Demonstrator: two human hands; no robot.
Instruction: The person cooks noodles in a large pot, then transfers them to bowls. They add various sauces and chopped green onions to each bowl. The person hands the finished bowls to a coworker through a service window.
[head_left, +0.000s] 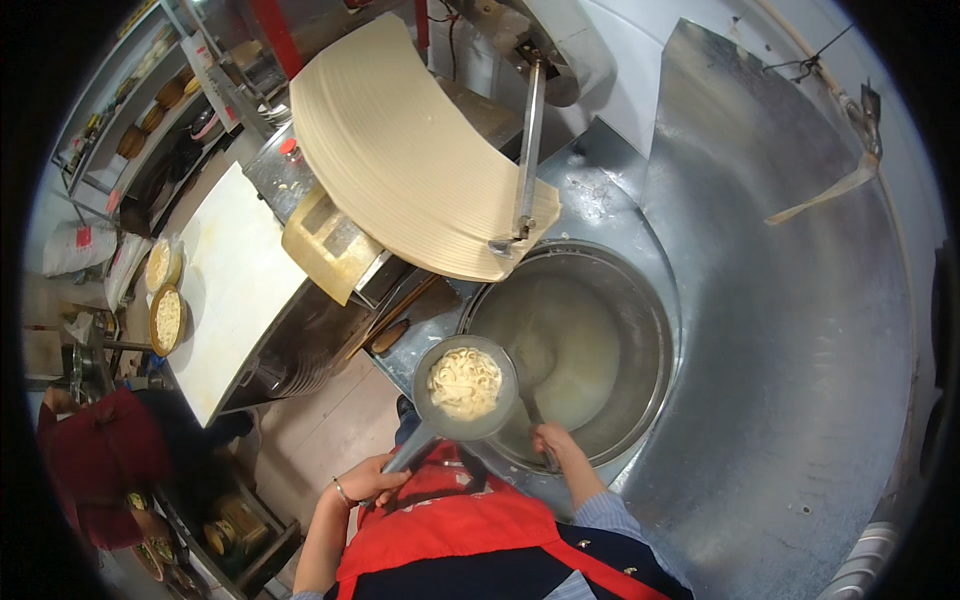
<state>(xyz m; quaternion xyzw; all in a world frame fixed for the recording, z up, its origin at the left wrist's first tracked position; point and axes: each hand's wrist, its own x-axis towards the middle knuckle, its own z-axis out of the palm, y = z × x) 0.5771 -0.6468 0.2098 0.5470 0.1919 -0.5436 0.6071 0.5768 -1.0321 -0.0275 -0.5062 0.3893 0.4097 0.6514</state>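
Observation:
My left hand (373, 481) grips the handle of a round long-handled metal strainer (421, 405), held level over the near left rim of the pot. Wide, pale noodles (465, 382) lie in its bowl. My right hand (551, 442) is closed around the handle of a second long-handled utensil (531, 409), whose round head reaches into the big metal pot (670, 352). Cloudy liquid (581, 382) fills the pot's lower part; the head in it is hard to make out.
A large ridged slab of pale dough (405, 150) juts over the pot's far left rim, beside a metal arm (531, 142). A curved metal splash guard (780, 322) stands right. Noodle bowls (166, 319) sit by a white tabletop (232, 292). Another person (112, 457) bends at lower left.

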